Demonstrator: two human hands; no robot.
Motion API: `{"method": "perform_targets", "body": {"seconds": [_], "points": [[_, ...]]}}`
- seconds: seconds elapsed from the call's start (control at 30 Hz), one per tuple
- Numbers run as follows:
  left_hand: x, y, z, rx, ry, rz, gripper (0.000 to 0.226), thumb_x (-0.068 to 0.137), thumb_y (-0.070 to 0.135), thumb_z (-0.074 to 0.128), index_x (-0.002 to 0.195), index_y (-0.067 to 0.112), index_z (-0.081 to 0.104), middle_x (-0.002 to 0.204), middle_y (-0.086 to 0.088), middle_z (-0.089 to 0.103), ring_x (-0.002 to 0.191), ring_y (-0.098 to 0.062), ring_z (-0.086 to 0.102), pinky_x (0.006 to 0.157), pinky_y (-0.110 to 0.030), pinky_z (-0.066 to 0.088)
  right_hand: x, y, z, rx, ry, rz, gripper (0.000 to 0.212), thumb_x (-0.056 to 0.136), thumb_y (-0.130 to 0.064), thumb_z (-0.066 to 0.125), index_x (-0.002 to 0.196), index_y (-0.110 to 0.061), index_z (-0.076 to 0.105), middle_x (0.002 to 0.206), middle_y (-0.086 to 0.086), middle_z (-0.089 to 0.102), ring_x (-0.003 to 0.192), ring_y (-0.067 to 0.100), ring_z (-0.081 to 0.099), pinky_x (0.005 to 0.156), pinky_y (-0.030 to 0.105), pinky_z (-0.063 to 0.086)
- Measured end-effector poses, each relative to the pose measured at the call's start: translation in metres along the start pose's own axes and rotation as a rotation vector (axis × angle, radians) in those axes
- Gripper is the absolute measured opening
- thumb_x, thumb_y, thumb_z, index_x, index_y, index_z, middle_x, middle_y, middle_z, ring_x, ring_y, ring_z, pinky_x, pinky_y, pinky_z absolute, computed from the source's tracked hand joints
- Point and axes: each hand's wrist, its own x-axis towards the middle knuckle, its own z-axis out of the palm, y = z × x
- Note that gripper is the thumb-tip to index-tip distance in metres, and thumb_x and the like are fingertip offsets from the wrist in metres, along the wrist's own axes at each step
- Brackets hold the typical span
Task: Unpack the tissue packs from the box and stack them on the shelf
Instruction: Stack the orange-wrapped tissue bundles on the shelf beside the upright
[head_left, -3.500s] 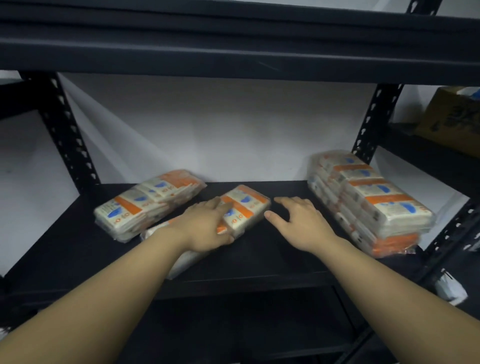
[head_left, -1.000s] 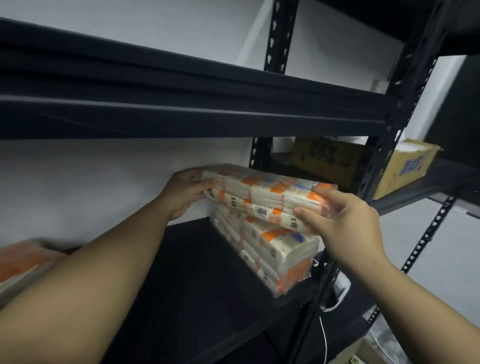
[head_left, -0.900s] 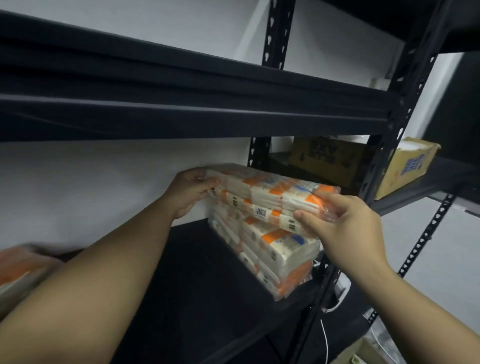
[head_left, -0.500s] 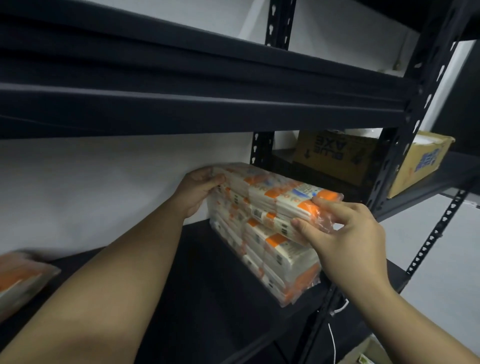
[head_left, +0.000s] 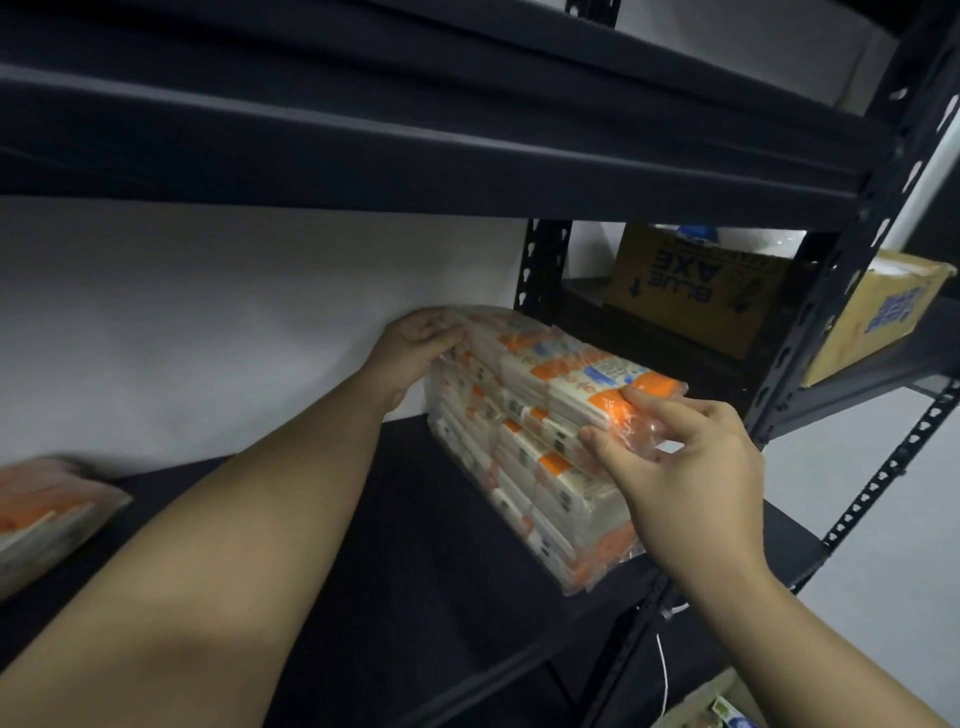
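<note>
Black metal shelving is filling the view against a white wall (head_left: 234, 322), with an upper shelf (head_left: 415, 156) running across the top. You're reaching in with both bare arms. Your right hand (head_left: 691, 483) is sitting nearest, at the front right corner of the shelf (head_left: 415, 545), thumb and fingers curling round the near end of the top pack (head_left: 561, 364) and pinching its orange end and the loose plastic wrap. Your left hand (head_left: 415, 348) is reaching farther in, fingers curling over the far end of the same pack, close to the wall. So both hands are gripping that one pack, one at each end. It's lying flat on the stack (head_left: 535, 467) of wrapped tissue packs, orange and white with blue marks, sitting at the right end of the shelf just beside the post (head_left: 540, 265). Can't tell if the pack is resting its full weight on the stack or is lifted a touch. The stack's front corner is hanging slightly past the shelf edge. At the far left, another pack (head_left: 47, 514) is lying on the same shelf, blurred, well apart from the stack. Behind the post, on the next rack to the right, a brown carton (head_left: 691, 291) printed "BLUE AXE" upside down is sitting, and a yellow carton (head_left: 878, 317) with blue print is sitting farther right. A white cable (head_left: 662, 670) is hanging below the shelf near the front post (head_left: 831, 270).
</note>
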Motion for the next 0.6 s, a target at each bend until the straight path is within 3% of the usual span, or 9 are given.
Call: {"method": "perform_targets", "body": {"seconds": [0.33,0.47,0.6], "points": [[-0.002,-0.004,0.008,-0.002,0.035,0.016,0.033,0.092,0.016,0.077,0.124,0.015,0.071,0.117,0.0,0.077,0.106,-0.012,0.073,0.088,-0.022,0.058,-0.011,0.007,0.003,0.019,0.021,0.016,0.057,0.074,-0.047,0.088,0.127,-0.033,0.072,0.117,-0.007,0.052,0.106,0.006,0.05,0.089,0.025,0.042],[0.002,0.001,0.009,0.009,0.022,0.014,0.032,0.091,0.019,0.079,0.122,0.019,0.072,0.117,0.001,0.077,0.108,-0.014,0.073,0.094,-0.027,0.058,-0.004,0.007,0.001,0.005,0.037,0.007,0.057,0.073,-0.048,0.087,0.126,-0.035,0.072,0.116,-0.008,0.052,0.102,0.004,0.048,0.08,0.012,0.036],[-0.001,-0.008,0.01,0.023,0.038,-0.009,0.035,0.092,0.018,0.078,0.127,0.016,0.071,0.113,0.004,0.078,0.105,-0.011,0.074,0.086,-0.023,0.058,-0.011,0.014,0.003,-0.005,-0.007,0.022,0.061,0.072,-0.055,0.084,0.129,-0.037,0.07,0.116,-0.008,0.049,0.103,0.008,0.054,0.087,0.027,0.049]]}}
